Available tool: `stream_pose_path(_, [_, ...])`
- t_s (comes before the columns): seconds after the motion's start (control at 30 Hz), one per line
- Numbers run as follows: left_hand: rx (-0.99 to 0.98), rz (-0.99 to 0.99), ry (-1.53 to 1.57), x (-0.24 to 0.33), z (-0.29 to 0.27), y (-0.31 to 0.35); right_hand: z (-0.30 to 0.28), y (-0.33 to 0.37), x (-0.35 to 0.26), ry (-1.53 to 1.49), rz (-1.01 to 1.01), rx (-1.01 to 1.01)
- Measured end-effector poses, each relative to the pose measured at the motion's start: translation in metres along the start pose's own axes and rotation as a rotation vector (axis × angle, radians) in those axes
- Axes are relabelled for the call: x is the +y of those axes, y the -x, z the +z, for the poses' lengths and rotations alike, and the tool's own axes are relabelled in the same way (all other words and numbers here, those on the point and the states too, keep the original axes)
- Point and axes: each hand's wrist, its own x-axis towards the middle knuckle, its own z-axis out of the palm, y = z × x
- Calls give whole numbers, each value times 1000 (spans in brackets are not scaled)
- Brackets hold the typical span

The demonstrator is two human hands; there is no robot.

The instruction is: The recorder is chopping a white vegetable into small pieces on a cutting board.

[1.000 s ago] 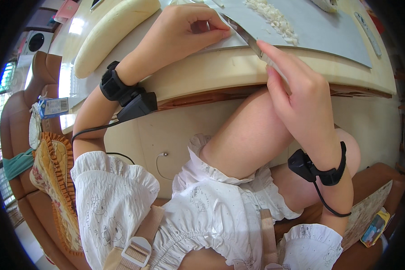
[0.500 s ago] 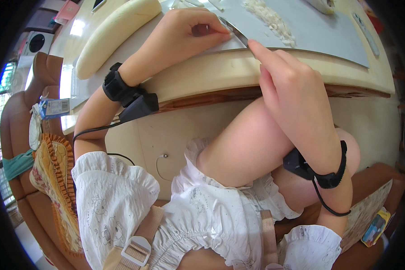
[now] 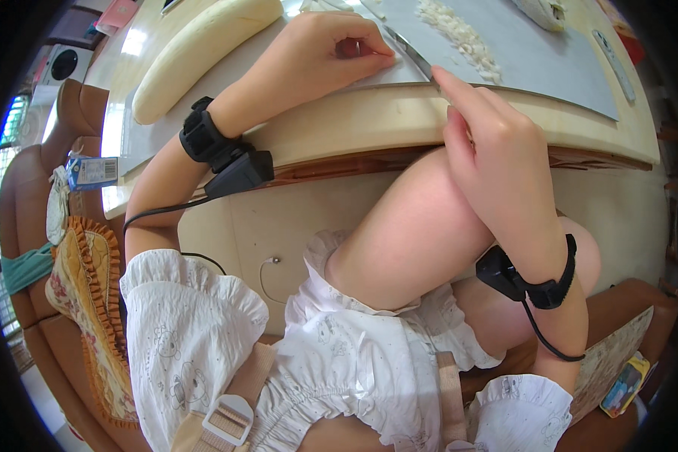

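Your left hand (image 3: 316,49) pinches thumb to forefinger; anything between is too small to tell. Your right hand (image 3: 501,139) holds the knife (image 3: 411,51), blade slanting up-left just right of that pinch. Chopped bits (image 3: 459,39) lie beyond, rightward; the long vegetable (image 3: 203,56), slanting up-right, lies left, nearer your left hand.

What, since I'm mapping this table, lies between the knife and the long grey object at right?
In the head view, chopped white pieces on the grey mat lie between the knife and the long grey object.
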Motion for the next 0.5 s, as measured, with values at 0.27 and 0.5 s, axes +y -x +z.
stream_pose_path(0.27, [102, 112, -4, -13, 11, 0, -2, 1, 3, -61, -3, -1])
stream_pose_path(0.5, [1, 66, 37, -3, 2, -2, -3, 3, 2, -76, -29, 20])
